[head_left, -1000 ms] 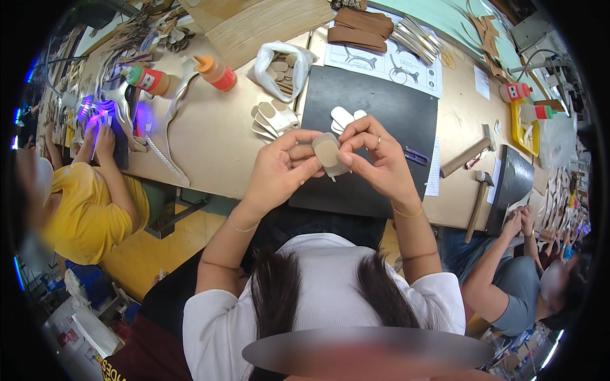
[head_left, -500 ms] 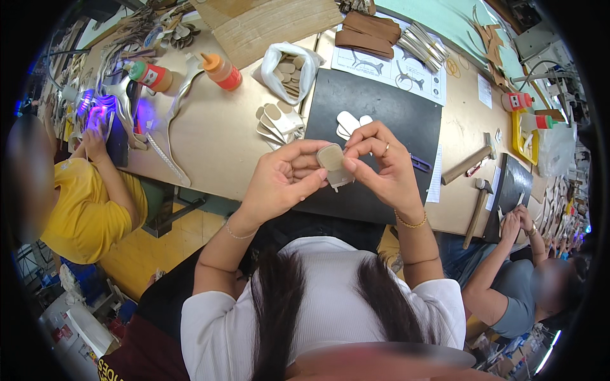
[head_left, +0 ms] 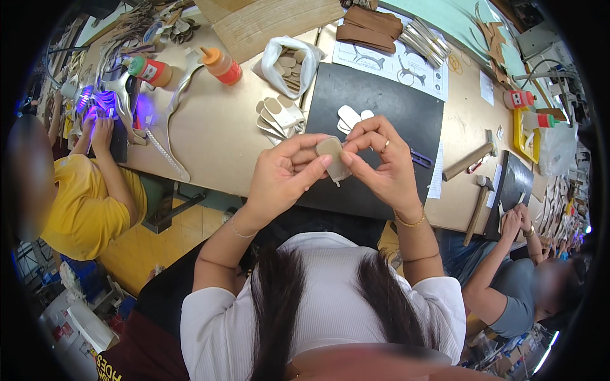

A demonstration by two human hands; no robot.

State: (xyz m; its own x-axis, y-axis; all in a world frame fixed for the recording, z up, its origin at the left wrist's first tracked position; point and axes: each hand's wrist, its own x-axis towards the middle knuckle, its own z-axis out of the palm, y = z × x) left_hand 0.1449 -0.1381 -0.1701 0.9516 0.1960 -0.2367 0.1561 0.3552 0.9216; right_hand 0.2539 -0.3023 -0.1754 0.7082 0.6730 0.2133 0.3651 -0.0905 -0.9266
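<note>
Both of my hands hold one small beige tongue-shaped piece (head_left: 333,159) above the black mat (head_left: 381,114). My left hand (head_left: 279,174) pinches its left side with thumb and fingers. My right hand (head_left: 381,159), with a ring on one finger, grips its right edge with the fingertips. A narrow tip of the piece pokes out below my fingers. Beyond my hands, a few white oval pieces (head_left: 349,117) lie on the mat, and a fanned stack of beige pieces (head_left: 279,114) rests on the table beside it.
A white bag of beige pieces (head_left: 289,63), two orange glue bottles (head_left: 222,63), brown leather pieces (head_left: 372,32), a printed sheet (head_left: 406,63) and two hammers (head_left: 473,162) lie on the wooden table (head_left: 210,140). A person in yellow (head_left: 82,197) works at left under violet light; another person's hands (head_left: 515,219) work at right.
My hands have shifted slightly nearer and kept hold of the beige piece, turning it between the fingertips. The view has tilted a little.
</note>
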